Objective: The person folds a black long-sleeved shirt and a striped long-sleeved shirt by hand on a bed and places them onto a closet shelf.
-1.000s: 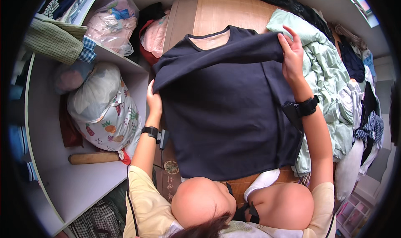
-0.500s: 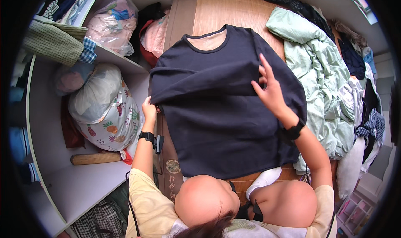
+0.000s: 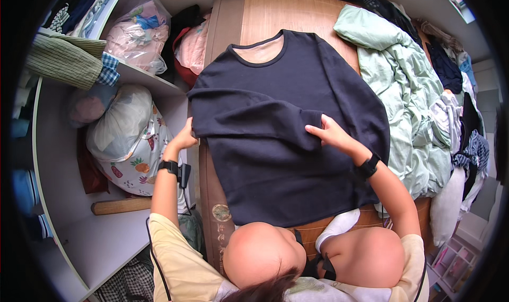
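A dark long-sleeved top [image 3: 281, 180] lies spread out, its round neckline pointing away from me. Its left sleeve [image 3: 249, 114] is folded across the front, with soft creases along it. My right hand [image 3: 335, 134] pinches the cuff end of that sleeve, thumb on the near side. At the left edge, my left hand [image 3: 184, 135] is closed on the top's side by the fold; its fingertips are partly hidden by the cloth. The right sleeve [image 3: 366, 111] lies along the top's right side.
A pale green quilt [image 3: 403, 100] lies to the right, beside heaped clothes [image 3: 466, 111]. On the left, an open shelf unit [image 3: 74, 217] holds stuffed bags [image 3: 124, 127] and a wooden piece [image 3: 121, 205]. My bent knees [image 3: 263, 251] are close to the top's hem.
My right hand has moved down and left from above the sleeve and closed on its cuff end. The sleeve end has come nearer me. My left hand stays at the left edge.
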Available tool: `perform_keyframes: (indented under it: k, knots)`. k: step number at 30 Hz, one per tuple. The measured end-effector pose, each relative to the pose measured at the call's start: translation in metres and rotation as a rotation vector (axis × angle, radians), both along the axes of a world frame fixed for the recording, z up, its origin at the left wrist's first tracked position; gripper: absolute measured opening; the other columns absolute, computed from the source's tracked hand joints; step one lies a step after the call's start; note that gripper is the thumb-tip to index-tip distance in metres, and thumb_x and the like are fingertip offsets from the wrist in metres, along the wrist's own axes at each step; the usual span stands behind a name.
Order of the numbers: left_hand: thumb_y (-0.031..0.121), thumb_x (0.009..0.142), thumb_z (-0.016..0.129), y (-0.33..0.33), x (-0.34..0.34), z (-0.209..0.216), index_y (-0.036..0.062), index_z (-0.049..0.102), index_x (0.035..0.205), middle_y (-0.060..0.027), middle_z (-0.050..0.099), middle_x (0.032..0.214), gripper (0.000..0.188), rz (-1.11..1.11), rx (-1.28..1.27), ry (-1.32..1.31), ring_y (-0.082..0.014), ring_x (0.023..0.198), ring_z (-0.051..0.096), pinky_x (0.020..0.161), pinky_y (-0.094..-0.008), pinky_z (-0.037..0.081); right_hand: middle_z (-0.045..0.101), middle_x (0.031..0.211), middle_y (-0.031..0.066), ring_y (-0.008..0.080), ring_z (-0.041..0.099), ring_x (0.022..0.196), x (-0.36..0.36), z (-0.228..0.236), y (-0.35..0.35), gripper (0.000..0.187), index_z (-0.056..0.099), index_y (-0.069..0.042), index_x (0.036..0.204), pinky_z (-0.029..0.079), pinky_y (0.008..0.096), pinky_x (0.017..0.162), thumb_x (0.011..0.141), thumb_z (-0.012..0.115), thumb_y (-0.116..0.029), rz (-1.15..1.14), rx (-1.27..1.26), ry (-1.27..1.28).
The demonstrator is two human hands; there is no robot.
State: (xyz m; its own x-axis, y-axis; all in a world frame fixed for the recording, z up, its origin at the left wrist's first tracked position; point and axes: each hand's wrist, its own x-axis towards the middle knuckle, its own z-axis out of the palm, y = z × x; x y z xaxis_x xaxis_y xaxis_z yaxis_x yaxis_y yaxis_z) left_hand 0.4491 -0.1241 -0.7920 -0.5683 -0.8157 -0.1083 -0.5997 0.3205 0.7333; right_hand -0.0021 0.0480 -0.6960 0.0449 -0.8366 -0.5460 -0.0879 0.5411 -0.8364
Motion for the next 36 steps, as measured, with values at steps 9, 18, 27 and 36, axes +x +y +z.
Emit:
perform_keyframes:
  k: [9, 18, 27, 36]
  knots:
    - [0.003, 0.084, 0.049, -0.075, -0.05, 0.045, 0.014, 0.046, 0.127, -0.0127, 0.064, 0.087, 0.045, 0.298, -0.012, -0.409, -0.0233, 0.073, 0.064, 0.069, -0.0366, 0.051, 0.056, 0.063, 0.0198, 0.0287, 0.054, 0.053, 0.032, 0.031, 0.048, 0.041, 0.048, 0.008, 0.09, 0.042, 0.036, 0.051, 0.086, 0.063, -0.029, 0.049, -0.385, 0.378]
    - [0.006, 0.083, 0.055, -0.09, -0.109, 0.041, 0.0069, 0.049, 0.102, -0.0137, 0.054, 0.098, 0.02, 0.209, -0.596, -0.425, -0.0313, 0.097, 0.056, 0.078, -0.0439, 0.047, 0.061, 0.073, 0.0268, 0.0414, 0.06, 0.065, 0.02, 0.012, 0.091, 0.026, 0.053, 0.009, 0.089, 0.047, 0.0406, 0.054, 0.086, 0.062, -0.015, -0.186, -0.338, 0.666]
    - [0.038, 0.092, 0.052, -0.1, -0.065, 0.0, 0.0059, 0.053, 0.12, -0.0051, 0.059, 0.112, 0.043, 0.769, 0.404, 0.063, -0.02, 0.108, 0.053, 0.091, -0.0363, 0.04, 0.066, 0.085, 0.0104, 0.0099, 0.06, 0.075, 0.018, 0.005, 0.142, 0.035, 0.049, 0.008, 0.117, 0.047, 0.0257, 0.065, 0.087, 0.059, -0.008, -0.388, -0.331, 0.248]
    - [0.036, 0.092, 0.056, -0.104, -0.089, 0.006, 0.0049, 0.057, 0.117, -0.0037, 0.064, 0.099, 0.04, 0.603, 0.358, 0.173, -0.0122, 0.086, 0.058, 0.07, -0.0241, 0.043, 0.058, 0.073, 0.005, 0.0068, 0.051, 0.062, -0.003, -0.016, 0.159, 0.033, 0.053, 0.007, 0.111, 0.043, 0.0257, 0.056, 0.083, 0.059, -0.009, -0.437, 0.019, 0.313]
